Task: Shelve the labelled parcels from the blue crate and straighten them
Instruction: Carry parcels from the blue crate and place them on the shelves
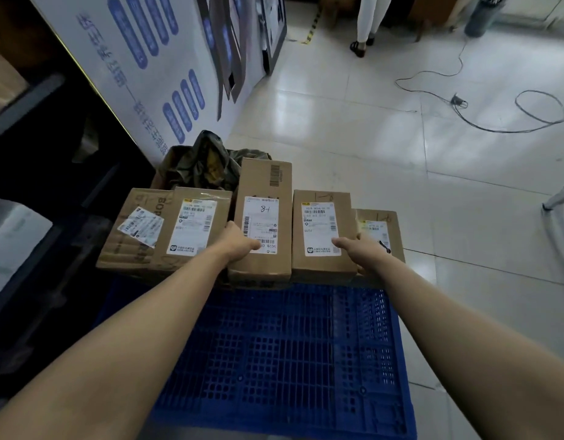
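Blue crate (274,344): near half is bare mesh. Five labelled boxes are bunched at its far end. Left hand (239,244) grips the tall parcel (263,214) marked 8-1, thumb on the label, fingers hidden down its left side. Right hand (358,249) grips the neighbouring parcel (320,230) on its right flank — the pair squeezed together. Crumpled dark bag (201,160) lies behind. Dim shelving (36,138) stands to the left. Judgement: partway through — these five remain to shelve and straighten.

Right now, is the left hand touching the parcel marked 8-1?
Touching. The head view shows the left hand gripping the near left edge of the parcel marked 8-1, with its thumb lying on the top face.
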`<state>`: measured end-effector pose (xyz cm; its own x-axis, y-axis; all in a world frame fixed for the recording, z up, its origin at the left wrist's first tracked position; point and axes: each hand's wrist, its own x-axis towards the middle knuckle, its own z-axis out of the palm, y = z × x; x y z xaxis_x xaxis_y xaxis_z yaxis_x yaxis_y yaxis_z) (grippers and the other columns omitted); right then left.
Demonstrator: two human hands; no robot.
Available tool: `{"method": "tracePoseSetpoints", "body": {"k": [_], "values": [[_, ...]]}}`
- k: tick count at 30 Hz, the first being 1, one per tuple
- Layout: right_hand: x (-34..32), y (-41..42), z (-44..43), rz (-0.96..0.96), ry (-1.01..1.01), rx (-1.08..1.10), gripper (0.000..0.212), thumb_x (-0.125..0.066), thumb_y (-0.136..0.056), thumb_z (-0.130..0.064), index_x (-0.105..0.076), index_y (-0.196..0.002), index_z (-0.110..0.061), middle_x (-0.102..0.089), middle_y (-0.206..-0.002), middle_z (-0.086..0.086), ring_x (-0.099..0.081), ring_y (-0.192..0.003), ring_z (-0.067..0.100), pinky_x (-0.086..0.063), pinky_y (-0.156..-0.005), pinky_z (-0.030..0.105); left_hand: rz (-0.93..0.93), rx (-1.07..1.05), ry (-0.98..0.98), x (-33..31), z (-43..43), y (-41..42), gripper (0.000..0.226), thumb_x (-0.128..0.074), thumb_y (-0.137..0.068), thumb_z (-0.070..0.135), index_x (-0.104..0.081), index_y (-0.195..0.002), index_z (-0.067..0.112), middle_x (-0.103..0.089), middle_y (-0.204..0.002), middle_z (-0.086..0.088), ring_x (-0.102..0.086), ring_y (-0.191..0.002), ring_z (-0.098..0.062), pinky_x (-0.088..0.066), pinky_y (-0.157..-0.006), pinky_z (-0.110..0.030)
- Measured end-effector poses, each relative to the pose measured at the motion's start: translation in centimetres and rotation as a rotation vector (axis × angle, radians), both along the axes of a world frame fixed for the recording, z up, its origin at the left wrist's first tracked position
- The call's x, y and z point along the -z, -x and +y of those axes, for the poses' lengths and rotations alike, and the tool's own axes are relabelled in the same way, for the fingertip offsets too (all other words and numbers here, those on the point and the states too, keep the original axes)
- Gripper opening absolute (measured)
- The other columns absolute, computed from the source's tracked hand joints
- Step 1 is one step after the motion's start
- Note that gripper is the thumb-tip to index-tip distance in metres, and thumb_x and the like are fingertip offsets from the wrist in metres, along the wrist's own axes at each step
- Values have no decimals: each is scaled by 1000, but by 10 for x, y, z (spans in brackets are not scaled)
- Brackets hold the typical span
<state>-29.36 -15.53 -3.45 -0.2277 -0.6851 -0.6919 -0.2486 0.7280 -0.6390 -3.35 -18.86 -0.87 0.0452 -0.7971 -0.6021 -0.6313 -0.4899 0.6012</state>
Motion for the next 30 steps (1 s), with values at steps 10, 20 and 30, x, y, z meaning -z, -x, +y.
{"method": "tracePoseSetpoints", "body": {"k": [10, 20, 30], "values": [[56, 9, -14, -212, -82, 89, 75, -64, -84, -49, -36, -142, -11, -58, -130, 14, -60, -113, 31, -50, -96, 49, 274, -167, -146, 26, -30, 2, 44, -72, -82, 15, -57, -121, 4, -70, -99, -9, -68, -84, -20, -52, -59, -29], [35, 15, 1, -494, 27, 305, 73, -72, -82, -33, -28, -140, -20, -65, -118, 16, -66, -103, 35, -57, -79, 50, 420, -212, -24, 5, -28, 5, 22, -73, -78, 9, -58, -90, 19, -76, -74, 0, -72, -62, -12, -54, -47, -23], [-100, 29, 3, -593, 246, 167, 78, -66, -78, -38, -32, -143, -12, -53, -135, 24, -54, -121, 42, -53, -82, 49, 630, -238, 89, -98, -9, -3, 81, -83, -69, 29, -36, -135, 22, -72, -102, -11, -73, -83, -26, -59, -64, -38]]}}
